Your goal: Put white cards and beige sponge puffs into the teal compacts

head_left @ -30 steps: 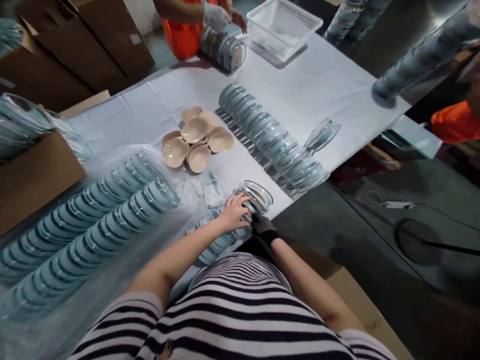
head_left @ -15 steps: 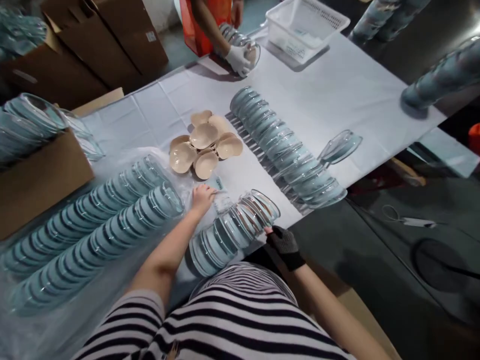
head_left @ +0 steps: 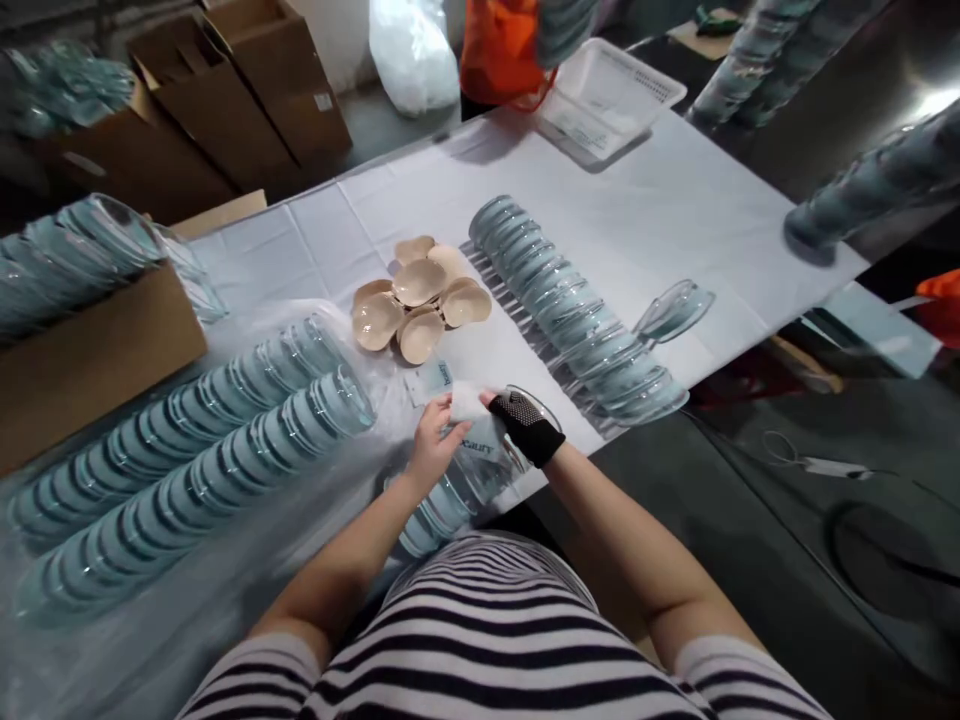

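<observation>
My bare left hand (head_left: pixel 437 440) holds the left side of a pale teal and white printed card (head_left: pixel 480 428) bearing the lettering "beauty". At its other side, my right hand (head_left: pixel 523 422) in a black dotted fingerless glove grips the upper right edge. Below the card lies a short row of clear, teal-backed plastic cases (head_left: pixel 435 515), partly hidden by hands and card. Another small printed card (head_left: pixel 431 380) rests just beyond my left hand. Farther off is a cluster of shiny beige cups (head_left: pixel 420 283).
A long row of clear cases (head_left: pixel 570 305) lies on a striped sheet, with a single case (head_left: pixel 675 308) beside it. Two more rows (head_left: pixel 202 470) lie left on plastic film. A white basket (head_left: pixel 611 100) and a co-worker's orange vest (head_left: pixel 499 50) are at the far edge.
My right hand has moved left from the end of the case row to the card. My left hand has lifted the card over the row. The co-worker's gloved hand has left view.
</observation>
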`<state>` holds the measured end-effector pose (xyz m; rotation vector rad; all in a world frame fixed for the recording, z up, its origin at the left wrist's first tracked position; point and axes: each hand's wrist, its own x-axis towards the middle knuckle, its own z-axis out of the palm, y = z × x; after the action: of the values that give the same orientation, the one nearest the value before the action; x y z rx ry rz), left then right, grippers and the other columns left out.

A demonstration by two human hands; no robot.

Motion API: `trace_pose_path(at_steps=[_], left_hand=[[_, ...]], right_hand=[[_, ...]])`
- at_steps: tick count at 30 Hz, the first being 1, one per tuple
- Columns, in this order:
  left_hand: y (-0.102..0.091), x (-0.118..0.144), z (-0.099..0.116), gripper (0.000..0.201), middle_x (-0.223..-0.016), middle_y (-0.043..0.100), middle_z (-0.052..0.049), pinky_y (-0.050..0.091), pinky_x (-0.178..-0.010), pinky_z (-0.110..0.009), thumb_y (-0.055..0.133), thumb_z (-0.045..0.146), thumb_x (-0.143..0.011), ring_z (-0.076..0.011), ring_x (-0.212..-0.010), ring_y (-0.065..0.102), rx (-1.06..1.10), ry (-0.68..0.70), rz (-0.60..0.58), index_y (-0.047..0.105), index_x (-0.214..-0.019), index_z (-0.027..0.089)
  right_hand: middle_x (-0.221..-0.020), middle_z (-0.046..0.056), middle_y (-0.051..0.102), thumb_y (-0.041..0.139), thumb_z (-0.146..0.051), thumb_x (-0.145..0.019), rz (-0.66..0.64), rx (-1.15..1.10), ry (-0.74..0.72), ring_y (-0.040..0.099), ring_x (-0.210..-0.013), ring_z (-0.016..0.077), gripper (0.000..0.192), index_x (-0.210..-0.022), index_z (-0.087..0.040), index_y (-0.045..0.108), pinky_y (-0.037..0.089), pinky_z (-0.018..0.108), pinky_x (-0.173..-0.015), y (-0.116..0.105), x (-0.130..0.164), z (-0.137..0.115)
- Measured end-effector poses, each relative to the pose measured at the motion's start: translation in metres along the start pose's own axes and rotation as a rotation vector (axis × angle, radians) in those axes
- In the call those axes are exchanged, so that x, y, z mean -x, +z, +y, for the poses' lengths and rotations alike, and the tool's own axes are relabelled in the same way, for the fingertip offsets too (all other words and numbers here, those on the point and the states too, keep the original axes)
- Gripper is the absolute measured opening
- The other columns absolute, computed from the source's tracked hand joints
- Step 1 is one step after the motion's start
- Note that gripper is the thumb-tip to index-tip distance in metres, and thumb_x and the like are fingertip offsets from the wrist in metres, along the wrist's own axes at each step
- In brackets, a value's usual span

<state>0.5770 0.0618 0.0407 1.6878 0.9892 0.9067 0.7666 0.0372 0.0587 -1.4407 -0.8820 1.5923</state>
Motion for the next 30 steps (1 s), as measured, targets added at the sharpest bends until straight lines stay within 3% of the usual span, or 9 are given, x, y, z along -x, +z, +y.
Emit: trace_pose_path(at_steps=[2, 5, 8, 12, 15, 18, 20, 23, 30], left_hand=[[0.004, -0.006, 0.001, 0.029, -0.122, 0.066, -0.012, 0.044, -0.108, -0.052, 0.067, 0.045, -0.087, -0.0308, -0.125, 0.055, -0.070, 0.071, 0.123, 0.067, -0.072, 0.020], [0.017, -0.012, -0.002, 0.026, -0.092, 0.070, -0.007, 0.050, -0.098, -0.046, 0.066, 0.043, -0.087, -0.0256, -0.100, 0.066, -0.035, 0.013, 0.147, 0.066, -0.072, 0.022], [0.035, -0.041, -0.015, 0.029, -0.075, 0.064, -0.003, 0.053, -0.087, -0.038, 0.064, 0.049, -0.087, -0.0216, -0.081, 0.064, 0.050, -0.138, 0.190, 0.062, -0.073, 0.023], [0.044, -0.143, -0.048, 0.026, -0.111, 0.067, -0.010, 0.047, -0.101, -0.038, 0.052, 0.039, -0.095, -0.0235, -0.109, 0.061, -0.037, -0.134, 0.205, 0.063, -0.109, 0.020], [0.039, -0.231, -0.074, 0.053, -0.140, 0.055, -0.016, 0.036, -0.113, -0.044, 0.067, 0.024, -0.085, -0.0309, -0.135, 0.045, -0.508, -0.195, 0.034, 0.053, -0.136, 0.016], [0.035, -0.274, -0.089, 0.042, -0.127, 0.064, -0.020, 0.035, -0.109, -0.054, 0.067, 0.018, -0.083, -0.0394, -0.129, 0.048, -0.847, -0.276, -0.182, 0.065, -0.124, 0.013], [0.035, -0.272, -0.089, 0.024, -0.115, 0.068, -0.020, 0.039, -0.105, -0.056, 0.061, 0.017, -0.086, -0.0399, -0.122, 0.054, -0.910, -0.267, -0.287, 0.072, -0.107, 0.013], [0.036, -0.240, -0.076, 0.027, -0.118, 0.069, -0.016, 0.046, -0.099, -0.045, 0.050, 0.017, -0.092, -0.0325, -0.115, 0.061, -0.846, -0.212, -0.334, 0.074, -0.105, 0.016], [0.028, -0.145, -0.008, 0.038, -0.117, 0.073, -0.006, 0.048, -0.103, -0.041, 0.060, 0.037, -0.090, -0.0285, -0.115, 0.064, 0.006, -0.129, -0.135, 0.068, -0.123, 0.022]], right_hand=[[-0.078, 0.004, 0.064, 0.068, -0.062, -0.073, -0.009, -0.092, 0.080, 0.059, -0.070, 0.0187, 0.043, -0.083, -0.020, 0.062, 0.050, 0.030, -0.061, 0.003, 0.001, 0.012], [-0.095, 0.006, 0.066, 0.062, -0.065, -0.076, 0.035, -0.182, 0.031, 0.063, -0.084, 0.0209, 0.049, -0.103, -0.024, 0.060, 0.054, 0.035, -0.073, 0.004, 0.002, 0.027], [-0.091, 0.005, 0.065, 0.058, -0.057, -0.080, 0.239, -0.143, -0.083, 0.062, -0.085, 0.0205, 0.036, -0.089, -0.023, 0.056, 0.053, 0.034, -0.079, -0.004, 0.001, 0.025], [-0.075, 0.003, 0.062, 0.057, -0.050, -0.082, 0.524, 0.161, -0.131, 0.057, -0.075, 0.0190, 0.030, -0.073, -0.022, 0.053, 0.050, 0.031, -0.073, -0.033, -0.009, 0.011], [-0.078, 0.004, 0.067, 0.058, -0.046, -0.080, 0.449, 0.278, -0.154, 0.060, -0.076, 0.0198, 0.026, -0.076, -0.021, 0.061, 0.050, 0.032, -0.075, -0.057, -0.016, 0.010], [-0.100, 0.009, 0.072, 0.057, -0.044, -0.083, 0.366, 0.344, -0.196, 0.065, -0.091, 0.0225, 0.026, -0.083, -0.020, 0.066, 0.051, 0.036, -0.086, -0.076, -0.025, 0.012], [-0.123, 0.014, 0.067, 0.059, -0.042, -0.083, 0.368, 0.422, -0.279, 0.062, -0.110, 0.0257, 0.025, -0.078, -0.019, 0.065, 0.047, 0.039, -0.098, -0.087, -0.037, 0.010], [-0.137, 0.017, 0.059, 0.061, -0.039, -0.083, 0.425, 0.570, -0.376, 0.055, -0.124, 0.0288, 0.024, -0.070, -0.019, 0.063, 0.039, 0.043, -0.110, -0.096, -0.064, -0.005], [-0.114, 0.013, 0.068, 0.062, -0.030, -0.082, 0.402, 0.668, -0.447, 0.062, -0.109, 0.0267, 0.021, -0.097, -0.017, 0.068, 0.050, 0.043, -0.099, -0.065, -0.092, -0.056]])
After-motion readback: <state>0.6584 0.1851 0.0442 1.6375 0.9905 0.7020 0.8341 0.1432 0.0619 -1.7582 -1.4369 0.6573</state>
